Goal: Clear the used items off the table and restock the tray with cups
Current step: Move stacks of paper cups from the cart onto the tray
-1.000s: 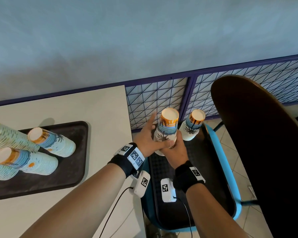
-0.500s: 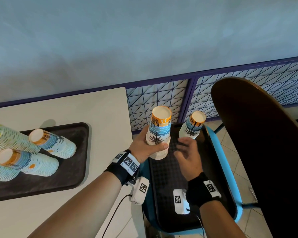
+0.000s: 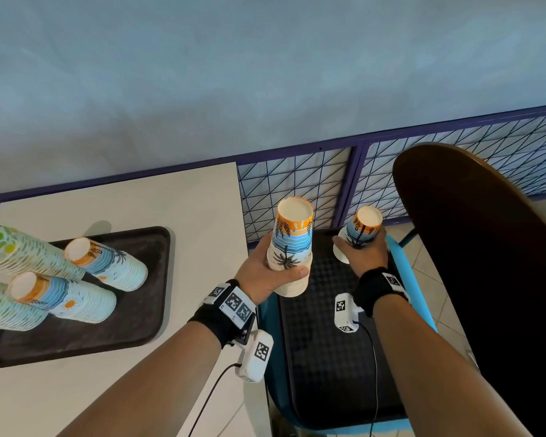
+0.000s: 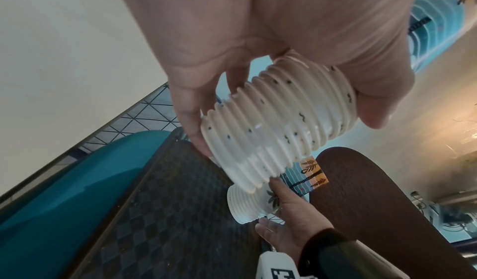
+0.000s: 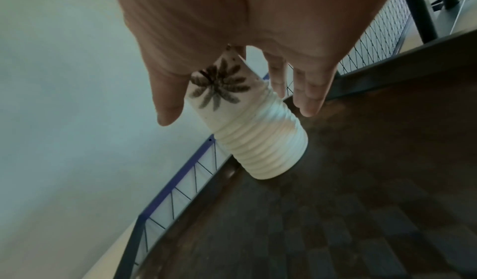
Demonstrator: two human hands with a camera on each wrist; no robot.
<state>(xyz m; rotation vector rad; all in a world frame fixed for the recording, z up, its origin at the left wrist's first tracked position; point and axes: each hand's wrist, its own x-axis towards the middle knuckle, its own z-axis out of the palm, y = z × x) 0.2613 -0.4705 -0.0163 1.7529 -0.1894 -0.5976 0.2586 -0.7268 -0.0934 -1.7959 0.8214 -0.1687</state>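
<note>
On the right, beside the table (image 3: 139, 200), a dark tray (image 3: 322, 357) rests on the blue chair seat (image 3: 413, 298), with the brown chair back (image 3: 486, 263) close alongside. On the table itself, a second dark tray (image 3: 133, 323) carries several cup stacks lying on their sides.

Your left hand (image 3: 262, 272) holds one inverted cup stack (image 3: 292, 247) lifted clear of the chair tray, fingers and thumb curled round its lower rims. Your right hand (image 3: 364, 250) is at the shorter cup stack (image 3: 361, 231), which stands on the far end of that tray. In the right wrist view the fingers (image 5: 307, 91) lie nearly straight alongside the stack, spread around it rather than clamped.

Risks from here, as a judgement:
- The nested cups may slide apart if you grip only the lowest rims and tilt the stack.
- A loose hold on the shorter stack may tip it against the chair back.
- Setting either one down off-balance may send it rolling into the stacks already there.
</note>
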